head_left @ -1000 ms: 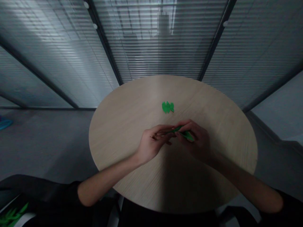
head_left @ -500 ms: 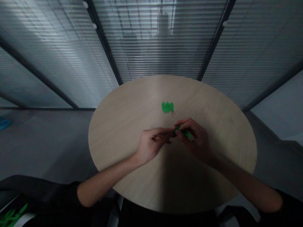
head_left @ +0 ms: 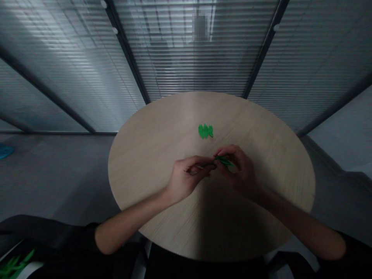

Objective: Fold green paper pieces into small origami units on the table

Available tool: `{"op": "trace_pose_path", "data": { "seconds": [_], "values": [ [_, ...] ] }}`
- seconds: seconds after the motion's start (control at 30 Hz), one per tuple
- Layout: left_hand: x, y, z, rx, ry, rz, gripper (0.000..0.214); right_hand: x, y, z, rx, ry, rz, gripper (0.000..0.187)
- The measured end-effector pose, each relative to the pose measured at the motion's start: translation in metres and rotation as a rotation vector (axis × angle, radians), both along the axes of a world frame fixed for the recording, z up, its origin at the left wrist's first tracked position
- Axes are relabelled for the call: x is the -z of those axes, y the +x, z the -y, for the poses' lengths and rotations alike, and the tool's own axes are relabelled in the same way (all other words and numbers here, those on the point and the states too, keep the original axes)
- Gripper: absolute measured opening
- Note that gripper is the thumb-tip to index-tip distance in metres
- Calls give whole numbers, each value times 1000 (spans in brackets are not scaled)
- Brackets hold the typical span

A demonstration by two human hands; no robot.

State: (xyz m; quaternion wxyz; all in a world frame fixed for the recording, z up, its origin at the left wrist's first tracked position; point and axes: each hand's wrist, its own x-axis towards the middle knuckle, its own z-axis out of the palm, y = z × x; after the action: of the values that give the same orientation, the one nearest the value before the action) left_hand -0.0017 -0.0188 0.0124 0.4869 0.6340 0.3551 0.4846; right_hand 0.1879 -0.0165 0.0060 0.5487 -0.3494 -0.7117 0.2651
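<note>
The leaf cluster (head_left: 205,131) lies on the table (head_left: 145,147), beyond the hands (head_left: 183,177).

Matt wood-grained tabletop (head_left: 157,135), matt green leaf cluster (head_left: 205,131), dull cloth sleeve (head_left: 84,238), faintly glossy slatted blinds (head_left: 174,75), matt floor (head_left: 84,166)

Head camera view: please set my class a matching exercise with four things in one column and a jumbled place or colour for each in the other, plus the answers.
Things
1. Slim green piece
2. Blue object
3. Jagged green shape
4. Table

Places and colours
A. On the floor, at the picture's left edge
B. Pale wood colour
C. Beyond the hands, untouched
D. At the fingertips of left hand and right hand

Pairs: 1-D, 2-A, 3-C, 4-B
</note>
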Motion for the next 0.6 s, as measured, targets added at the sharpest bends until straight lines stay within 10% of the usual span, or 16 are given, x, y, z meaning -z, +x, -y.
{"op": "trace_pose_path", "data": {
  "seconds": [0.6],
  "values": [
    [0,1,-3,-5,-1,-10,18,1,0,0,-48,-24,11,11]
  ]
}}
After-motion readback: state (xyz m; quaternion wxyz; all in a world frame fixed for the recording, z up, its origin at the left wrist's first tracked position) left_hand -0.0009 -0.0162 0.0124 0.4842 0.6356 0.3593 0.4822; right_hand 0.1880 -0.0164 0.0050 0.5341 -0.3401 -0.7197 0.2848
